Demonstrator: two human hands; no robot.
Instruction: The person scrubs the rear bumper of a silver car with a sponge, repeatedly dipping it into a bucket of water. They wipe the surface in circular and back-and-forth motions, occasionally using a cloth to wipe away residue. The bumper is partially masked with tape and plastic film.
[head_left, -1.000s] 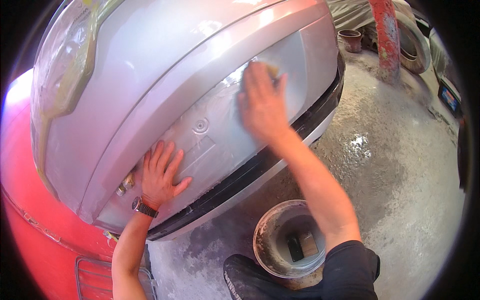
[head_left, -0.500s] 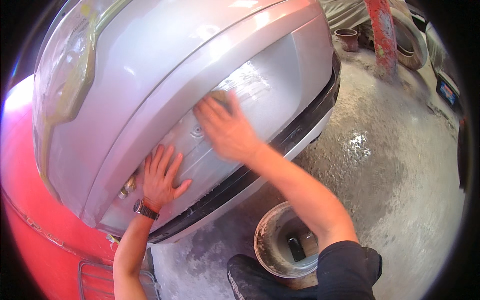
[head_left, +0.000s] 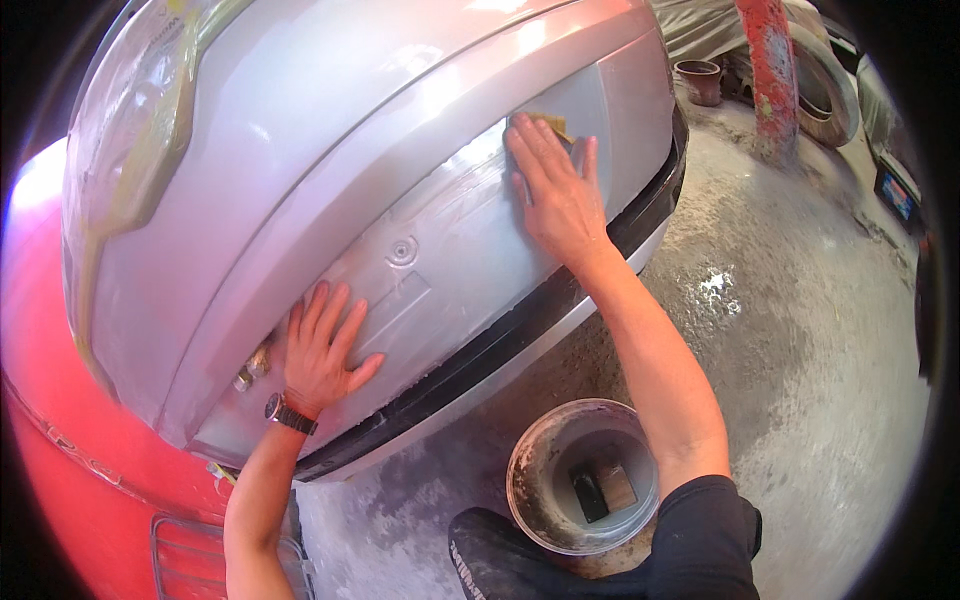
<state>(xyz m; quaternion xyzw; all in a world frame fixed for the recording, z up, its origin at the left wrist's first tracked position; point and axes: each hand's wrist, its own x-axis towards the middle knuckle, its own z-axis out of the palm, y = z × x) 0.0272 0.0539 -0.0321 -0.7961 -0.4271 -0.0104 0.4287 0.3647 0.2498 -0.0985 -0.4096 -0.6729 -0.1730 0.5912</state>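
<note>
My right hand (head_left: 562, 190) lies against the wet recessed panel (head_left: 465, 245) of a silver car's rear, near the panel's right end. Under its fingers it presses a yellowish piece of sandpaper (head_left: 553, 125), of which just an edge shows. Lower left, my left hand (head_left: 325, 350) rests flat on the same panel with fingers spread and nothing in it; a dark watch (head_left: 288, 413) is on that wrist. Between the hands, the panel has a small round fitting (head_left: 402, 251). Metal fittings (head_left: 252, 368) poke out left of my left hand.
Below the bumper, a round bucket (head_left: 520, 470) stands by my leg, with a black block (head_left: 588, 494) and a brownish one inside. Clear film (head_left: 130, 110) edged with yellowish tape covers the car's window. A red car body (head_left: 60, 400) is at left, a red post (head_left: 770, 80) upper right.
My right hand has slid up and to the right across the panel with the sandpaper. My left hand stays in place. The view has shifted slightly.
</note>
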